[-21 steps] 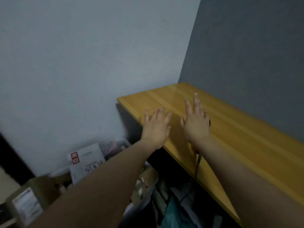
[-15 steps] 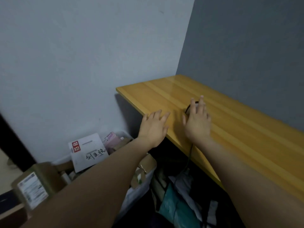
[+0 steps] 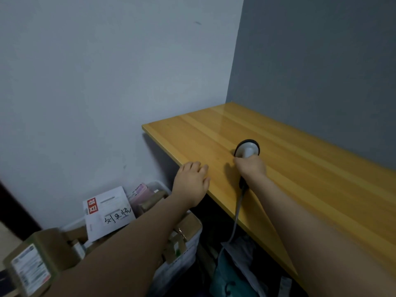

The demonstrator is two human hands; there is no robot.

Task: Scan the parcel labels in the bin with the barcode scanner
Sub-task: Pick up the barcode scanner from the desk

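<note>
A grey and black barcode scanner [image 3: 247,150] lies on the wooden table [image 3: 300,172], its head pointing away from me. My right hand [image 3: 251,167] is closed around its handle, and its grey cable [image 3: 235,221] drops over the table's front edge. My left hand [image 3: 191,182] hovers flat with fingers apart at the table's near left corner, holding nothing. Below it a white bin [image 3: 184,254] holds several parcels, among them a white envelope [image 3: 107,211] with a red mark and handwriting, and a brown box [image 3: 32,266] with a printed label at the lower left.
Two walls meet behind the table, light grey on the left and darker grey on the right. Under the table lie a teal bag [image 3: 227,279] and other dark clutter. A dark door frame [image 3: 12,206] runs along the far left.
My right hand has closed around the scanner handle; before, it lay flat and open over it. My left hand has slid back to the table corner, and the view has dropped lower.
</note>
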